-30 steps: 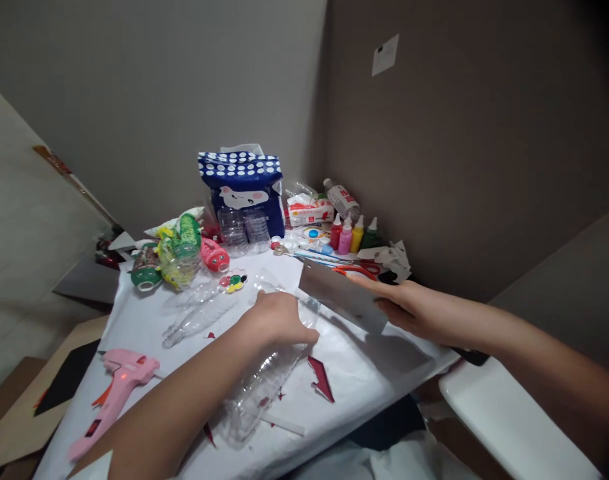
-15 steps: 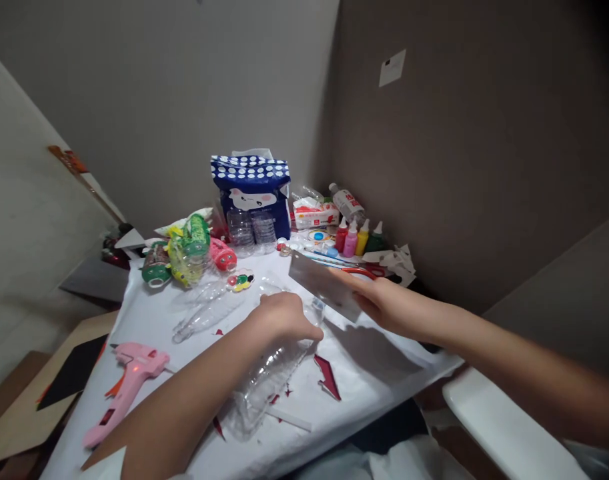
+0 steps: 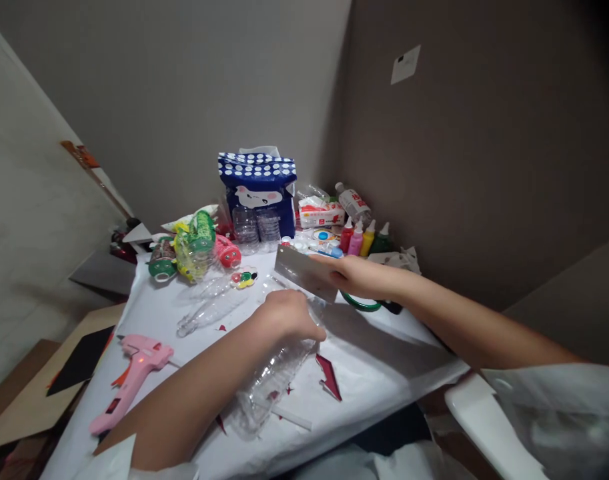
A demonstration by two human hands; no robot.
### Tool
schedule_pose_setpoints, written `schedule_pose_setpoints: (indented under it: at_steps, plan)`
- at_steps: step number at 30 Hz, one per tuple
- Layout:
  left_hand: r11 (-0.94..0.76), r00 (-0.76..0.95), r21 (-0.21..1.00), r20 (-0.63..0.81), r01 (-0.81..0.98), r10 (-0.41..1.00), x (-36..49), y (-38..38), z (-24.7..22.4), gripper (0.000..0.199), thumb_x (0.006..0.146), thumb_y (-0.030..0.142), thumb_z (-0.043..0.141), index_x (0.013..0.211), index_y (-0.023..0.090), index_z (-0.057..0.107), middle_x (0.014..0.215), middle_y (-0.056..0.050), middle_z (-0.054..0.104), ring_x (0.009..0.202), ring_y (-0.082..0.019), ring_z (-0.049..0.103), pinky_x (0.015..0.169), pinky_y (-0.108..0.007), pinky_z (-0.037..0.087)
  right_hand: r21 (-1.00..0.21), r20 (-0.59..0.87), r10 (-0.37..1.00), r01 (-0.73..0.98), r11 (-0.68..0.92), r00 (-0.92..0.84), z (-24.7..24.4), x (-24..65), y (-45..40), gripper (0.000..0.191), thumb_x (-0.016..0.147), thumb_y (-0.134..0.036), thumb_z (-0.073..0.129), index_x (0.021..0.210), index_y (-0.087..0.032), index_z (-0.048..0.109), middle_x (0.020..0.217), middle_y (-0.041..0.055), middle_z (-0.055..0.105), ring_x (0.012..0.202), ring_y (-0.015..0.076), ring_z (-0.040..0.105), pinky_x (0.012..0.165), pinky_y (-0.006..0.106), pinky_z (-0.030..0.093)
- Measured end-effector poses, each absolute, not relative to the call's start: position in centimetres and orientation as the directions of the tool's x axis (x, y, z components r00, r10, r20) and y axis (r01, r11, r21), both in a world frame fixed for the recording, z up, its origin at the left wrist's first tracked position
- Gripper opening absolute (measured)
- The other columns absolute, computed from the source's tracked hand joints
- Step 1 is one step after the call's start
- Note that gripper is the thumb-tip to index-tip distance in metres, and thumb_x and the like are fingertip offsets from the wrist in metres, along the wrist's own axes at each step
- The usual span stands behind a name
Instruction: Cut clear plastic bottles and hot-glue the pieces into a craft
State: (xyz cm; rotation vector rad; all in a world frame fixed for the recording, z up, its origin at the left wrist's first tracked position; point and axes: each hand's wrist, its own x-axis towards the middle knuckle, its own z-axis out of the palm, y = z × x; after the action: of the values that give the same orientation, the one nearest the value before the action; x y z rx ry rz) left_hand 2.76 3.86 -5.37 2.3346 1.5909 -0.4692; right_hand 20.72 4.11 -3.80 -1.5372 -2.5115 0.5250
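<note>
Clear bottle (image 3: 279, 373): your left hand (image 3: 289, 313) is gripping it. Beyond the bottle: your right hand (image 3: 361, 277) is gripping a cleaver (image 3: 304, 275). Left of the bottle: a glue gun (image 3: 140, 363) is lying.

The cleaver blade (image 3: 304, 272) I grip looks like smooth, dully shining metal; the bottle (image 3: 277, 375) I hold is clear, glossy plastic. Near me, the glue gun (image 3: 140, 365) is smooth plastic, the blue bag (image 3: 258, 190) shiny, the cardboard (image 3: 27, 397) matt.
</note>
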Motion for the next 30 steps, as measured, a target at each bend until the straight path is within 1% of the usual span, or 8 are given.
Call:
schedule_pose_setpoints:
  at_steps: [4, 6, 10, 13, 17, 21, 26, 30]
  plan:
    - [-0.345, 0.333, 0.047, -0.406, 0.937, 0.851, 2.5, 3.9, -5.6, 0.064, 0.053, 0.066, 0.063, 0.092, 0.015, 0.071, 0.096, -0.016, 0.074, 0.087, -0.033, 0.070, 0.069, -0.035, 0.055, -0.240, -0.025, 0.897, 0.874, 0.422, -0.440, -4.2, 19.7, 2.1, 0.075, 0.087, -0.010, 0.045, 0.156, -0.026, 0.021, 0.059, -0.0034, 0.048, 0.047, 0.0099, 0.034, 0.049, 0.022, 0.024]
    - [-0.355, 0.345, 0.056, -0.412, 0.933, 0.844, 2.5, 3.9, -5.8, 0.063, 0.054, 0.066, 0.063, 0.092, 0.016, 0.072, 0.098, -0.015, 0.074, 0.088, -0.032, 0.070, 0.069, -0.034, 0.055, -0.209, -0.057, 0.912, 0.898, 0.388, -0.407, -4.6, 20.9, -0.2, 0.079, 0.085, -0.008, 0.046, 0.156, -0.026, 0.017, 0.057, -0.0045, 0.045, 0.047, 0.0103, 0.035, 0.049, 0.022, 0.025]
    - [-0.378, 0.370, 0.069, -0.425, 0.923, 0.826, 2.4, 4.2, -6.0, 0.061, 0.055, 0.063, 0.063, 0.093, 0.016, 0.072, 0.096, -0.016, 0.074, 0.087, -0.033, 0.070, 0.066, -0.034, 0.054, -0.344, -0.069, 0.932, 0.886, 0.312, -0.355, -5.0, 24.7, -4.3, 0.070, 0.091, -0.013, 0.038, 0.157, -0.024, 0.017, 0.055, -0.0071, 0.034, 0.044, 0.0097, 0.030, 0.045, 0.020, 0.025]
    - [-0.396, 0.387, 0.073, -0.432, 0.915, 0.815, 2.4, 4.4, -6.0, 0.061, 0.053, 0.063, 0.064, 0.090, 0.015, 0.072, 0.093, -0.016, 0.074, 0.084, -0.032, 0.070, 0.065, -0.034, 0.054, -0.408, -0.114, 0.936, 0.875, 0.261, -0.332, -4.5, 26.0, -4.7, 0.066, 0.093, -0.016, 0.037, 0.156, -0.025, 0.020, 0.056, -0.0069, 0.034, 0.044, 0.0093, 0.031, 0.044, 0.019, 0.026]
    - [-0.390, 0.378, 0.060, -0.415, 0.919, 0.827, 2.5, 4.3, -5.7, 0.064, 0.053, 0.064, 0.064, 0.093, 0.014, 0.071, 0.097, -0.017, 0.074, 0.089, -0.034, 0.069, 0.071, -0.036, 0.055, -0.406, -0.062, 0.917, 0.849, 0.338, -0.394, -3.9, 24.3, -0.9, 0.064, 0.090, -0.016, 0.041, 0.153, -0.020, 0.031, 0.062, -0.0030, 0.049, 0.049, 0.0102, 0.038, 0.049, 0.020, 0.031]
    - [-0.358, 0.348, 0.058, -0.419, 0.932, 0.839, 2.6, 4.1, -5.4, 0.065, 0.053, 0.064, 0.064, 0.094, 0.014, 0.071, 0.096, -0.016, 0.074, 0.086, -0.033, 0.070, 0.071, -0.037, 0.056, -0.401, -0.037, 0.918, 0.847, 0.349, -0.396, -4.0, 20.9, 3.5, 0.063, 0.088, -0.014, 0.041, 0.151, -0.016, 0.036, 0.065, -0.0001, 0.058, 0.047, 0.0093, 0.035, 0.049, 0.021, 0.029]
    - [-0.360, 0.355, 0.074, -0.431, 0.930, 0.830, 2.4, 4.2, -5.5, 0.063, 0.052, 0.066, 0.063, 0.089, 0.015, 0.071, 0.094, -0.015, 0.074, 0.083, -0.031, 0.069, 0.068, -0.035, 0.055, -0.398, 0.031, 0.921, 0.841, 0.368, -0.388, -4.4, 20.5, 2.1, 0.066, 0.089, -0.014, 0.040, 0.154, -0.019, 0.029, 0.065, -0.0005, 0.057, 0.048, 0.0107, 0.038, 0.049, 0.022, 0.031]
    - [-0.380, 0.378, 0.085, -0.435, 0.921, 0.818, 2.2, 4.4, -5.7, 0.063, 0.053, 0.065, 0.063, 0.090, 0.015, 0.071, 0.094, -0.015, 0.073, 0.083, -0.031, 0.069, 0.065, -0.033, 0.054, -0.442, -0.051, 0.927, 0.841, 0.312, -0.371, -4.6, 24.1, -2.6, 0.064, 0.092, -0.019, 0.039, 0.155, -0.022, 0.026, 0.062, -0.0028, 0.049, 0.049, 0.0118, 0.039, 0.048, 0.022, 0.034]
